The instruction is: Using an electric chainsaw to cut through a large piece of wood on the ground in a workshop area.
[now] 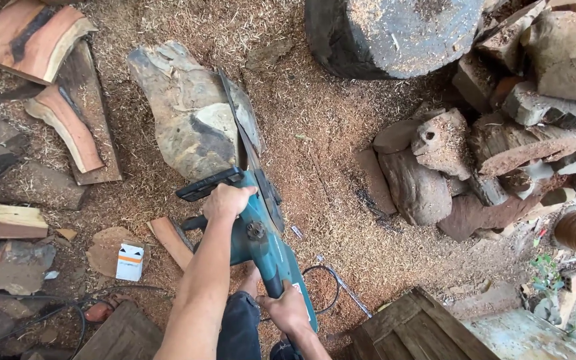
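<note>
A teal electric chainsaw points away from me, its black bar sunk lengthwise into a grey weathered log lying on the sawdust. My left hand grips the black front handle of the saw. Closer to my body, my right hand is closed around the rear handle. My knee in dark trousers shows under the saw.
A big dark stump stands at the top. Split wood chunks pile up on the right. Reddish slabs lie at the left. A black cable, a white box and a wooden crate are nearby.
</note>
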